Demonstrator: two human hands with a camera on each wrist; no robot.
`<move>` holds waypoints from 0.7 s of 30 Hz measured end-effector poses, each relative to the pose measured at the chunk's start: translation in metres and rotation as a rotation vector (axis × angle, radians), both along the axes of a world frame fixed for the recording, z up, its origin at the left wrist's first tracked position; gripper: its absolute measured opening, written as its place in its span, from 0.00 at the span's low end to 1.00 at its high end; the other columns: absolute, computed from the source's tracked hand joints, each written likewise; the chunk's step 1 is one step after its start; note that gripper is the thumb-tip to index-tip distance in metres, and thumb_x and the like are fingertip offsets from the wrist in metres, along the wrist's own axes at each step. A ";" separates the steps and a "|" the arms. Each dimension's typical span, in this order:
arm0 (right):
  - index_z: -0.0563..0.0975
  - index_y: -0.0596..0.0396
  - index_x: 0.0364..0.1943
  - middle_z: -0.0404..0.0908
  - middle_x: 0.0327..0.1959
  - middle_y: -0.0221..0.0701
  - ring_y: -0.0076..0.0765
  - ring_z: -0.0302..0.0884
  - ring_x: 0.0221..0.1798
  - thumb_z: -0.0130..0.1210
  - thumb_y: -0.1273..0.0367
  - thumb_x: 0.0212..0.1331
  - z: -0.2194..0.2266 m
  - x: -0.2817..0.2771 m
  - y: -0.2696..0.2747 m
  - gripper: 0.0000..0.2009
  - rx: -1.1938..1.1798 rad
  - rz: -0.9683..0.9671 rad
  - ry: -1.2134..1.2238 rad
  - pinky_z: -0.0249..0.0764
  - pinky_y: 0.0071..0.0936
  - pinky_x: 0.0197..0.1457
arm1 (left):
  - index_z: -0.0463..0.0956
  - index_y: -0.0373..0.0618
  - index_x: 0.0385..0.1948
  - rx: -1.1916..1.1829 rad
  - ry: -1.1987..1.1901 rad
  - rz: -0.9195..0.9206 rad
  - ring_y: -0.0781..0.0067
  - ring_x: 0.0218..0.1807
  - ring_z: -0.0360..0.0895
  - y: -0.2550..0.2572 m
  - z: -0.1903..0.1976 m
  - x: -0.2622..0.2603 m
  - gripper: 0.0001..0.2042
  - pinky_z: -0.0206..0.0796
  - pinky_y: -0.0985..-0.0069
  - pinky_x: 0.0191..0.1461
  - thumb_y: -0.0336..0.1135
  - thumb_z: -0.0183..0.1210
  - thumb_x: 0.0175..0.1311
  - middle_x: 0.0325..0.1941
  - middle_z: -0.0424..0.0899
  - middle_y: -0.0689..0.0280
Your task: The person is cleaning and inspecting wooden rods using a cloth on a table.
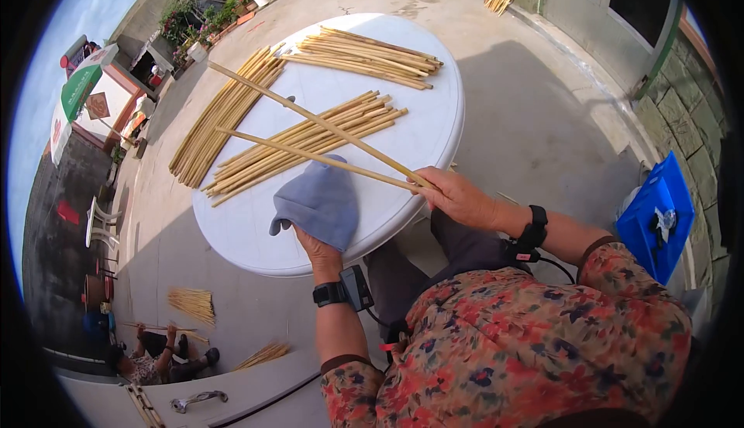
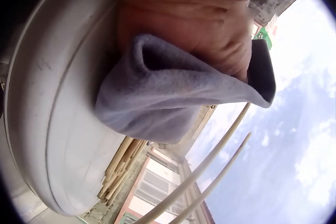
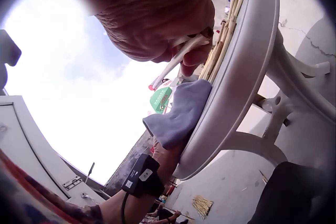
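Observation:
My right hand (image 1: 463, 198) grips two long pale sticks by their near ends. The upper stick (image 1: 310, 116) and the lower stick (image 1: 372, 173) spread apart as they reach across the table to the left. A grey-blue cloth (image 1: 322, 203) hangs over my left hand (image 1: 319, 254), which holds it at the near table edge. The cloth covers the left fingers in the head view and in the left wrist view. Beneath the two sticks, a middle pile of sticks (image 1: 310, 141) lies on the white round table (image 1: 422, 145).
A long row of sticks (image 1: 225, 122) lies along the table's left side, and another pile (image 1: 364, 56) at its far side. Stick bundles (image 1: 191, 304) lie on the ground at lower left, near a seated person (image 1: 159, 358). A blue container (image 1: 663, 215) stands at right.

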State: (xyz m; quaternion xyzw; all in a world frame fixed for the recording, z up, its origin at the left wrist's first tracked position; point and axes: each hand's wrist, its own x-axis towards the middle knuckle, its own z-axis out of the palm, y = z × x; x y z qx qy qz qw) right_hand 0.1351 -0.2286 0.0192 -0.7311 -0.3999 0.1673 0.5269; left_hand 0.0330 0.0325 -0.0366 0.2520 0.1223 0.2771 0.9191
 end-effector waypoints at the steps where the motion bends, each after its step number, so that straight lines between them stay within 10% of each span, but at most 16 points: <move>1: 0.69 0.59 0.41 0.70 0.26 0.34 0.27 0.67 0.27 0.43 0.70 0.59 0.003 0.000 0.016 0.09 0.028 0.020 -0.007 0.67 0.25 0.33 | 0.59 0.46 0.57 0.015 0.003 -0.016 0.60 0.60 0.60 -0.001 0.000 -0.001 0.27 0.50 0.64 0.64 0.56 0.40 0.62 0.60 0.63 0.63; 8: 0.69 0.60 0.41 0.72 0.24 0.33 0.28 0.72 0.27 0.45 0.71 0.55 0.006 -0.007 0.102 0.10 -0.019 0.118 0.241 0.70 0.26 0.34 | 0.62 0.44 0.53 0.008 -0.039 -0.048 0.64 0.57 0.64 -0.008 0.005 0.001 0.24 0.55 0.65 0.61 0.52 0.44 0.62 0.55 0.68 0.63; 21: 0.68 0.58 0.40 0.70 0.38 0.43 0.49 0.71 0.42 0.51 0.75 0.49 -0.023 -0.022 0.122 0.12 0.065 0.123 -0.140 0.68 0.35 0.45 | 0.68 0.41 0.44 0.278 0.184 0.220 0.75 0.41 0.72 -0.018 0.008 0.011 0.13 0.66 0.76 0.46 0.39 0.51 0.62 0.39 0.74 0.67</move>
